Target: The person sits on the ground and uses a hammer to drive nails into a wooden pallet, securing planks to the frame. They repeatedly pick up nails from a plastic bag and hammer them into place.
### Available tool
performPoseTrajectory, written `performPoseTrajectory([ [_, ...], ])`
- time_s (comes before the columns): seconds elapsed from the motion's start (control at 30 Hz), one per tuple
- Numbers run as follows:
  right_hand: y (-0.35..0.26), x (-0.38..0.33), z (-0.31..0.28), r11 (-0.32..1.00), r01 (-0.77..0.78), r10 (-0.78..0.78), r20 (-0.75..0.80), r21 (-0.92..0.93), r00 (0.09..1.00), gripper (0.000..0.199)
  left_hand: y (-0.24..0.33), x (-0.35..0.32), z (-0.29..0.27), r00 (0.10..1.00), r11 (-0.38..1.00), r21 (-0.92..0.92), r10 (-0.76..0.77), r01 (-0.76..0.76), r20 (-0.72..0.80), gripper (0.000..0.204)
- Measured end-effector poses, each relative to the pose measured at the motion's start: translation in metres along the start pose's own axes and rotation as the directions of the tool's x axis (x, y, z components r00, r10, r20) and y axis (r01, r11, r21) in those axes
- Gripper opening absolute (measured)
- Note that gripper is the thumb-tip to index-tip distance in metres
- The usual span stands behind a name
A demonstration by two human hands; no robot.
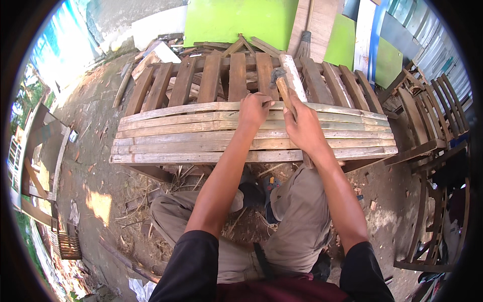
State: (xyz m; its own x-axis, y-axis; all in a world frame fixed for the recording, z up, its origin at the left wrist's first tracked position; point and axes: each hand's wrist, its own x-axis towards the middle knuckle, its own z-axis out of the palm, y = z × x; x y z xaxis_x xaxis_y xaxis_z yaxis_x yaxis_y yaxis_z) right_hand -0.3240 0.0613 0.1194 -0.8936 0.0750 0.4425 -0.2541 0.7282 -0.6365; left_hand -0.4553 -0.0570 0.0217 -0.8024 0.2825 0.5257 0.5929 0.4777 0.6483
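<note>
My right hand (pixel 303 123) is wrapped around the wooden handle of a hammer (pixel 283 91), whose dark head is raised over the far edge of the slats. My left hand (pixel 255 108) rests on the upper bamboo slats (pixel 176 117), its fingers pinched together near the hammer. Whatever is between those fingertips is too small to make out. Several pale bamboo slats lie side by side across the near half of a wooden bench (pixel 206 83). Darker brown planks form its far half, with one whitish plank (pixel 293 78) among them.
Beyond the bench lean a green panel (pixel 239 22) and a broom (pixel 304 46), with scrap wood piled below. Slatted wooden furniture (pixel 427 116) stands at the right. A wooden frame (pixel 37 166) is at the left. Wood shavings and sticks litter the ground around my legs.
</note>
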Motion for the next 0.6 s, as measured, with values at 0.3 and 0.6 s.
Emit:
performPoseTrajectory([
  [0.3,0.0,-0.004,-0.004,0.982,-0.187,0.188,0.041,-0.032,0.981,0.041,0.003,0.002,-0.005,0.999,0.996,-0.082,-0.031,0.034,0.032,0.019],
  [0.6,0.008,-0.007,-0.004,0.992,-0.104,0.111,0.087,-0.073,0.99,0.042,-0.001,0.001,0.0,0.998,0.998,-0.03,-0.058,0.059,0.029,0.017],
])
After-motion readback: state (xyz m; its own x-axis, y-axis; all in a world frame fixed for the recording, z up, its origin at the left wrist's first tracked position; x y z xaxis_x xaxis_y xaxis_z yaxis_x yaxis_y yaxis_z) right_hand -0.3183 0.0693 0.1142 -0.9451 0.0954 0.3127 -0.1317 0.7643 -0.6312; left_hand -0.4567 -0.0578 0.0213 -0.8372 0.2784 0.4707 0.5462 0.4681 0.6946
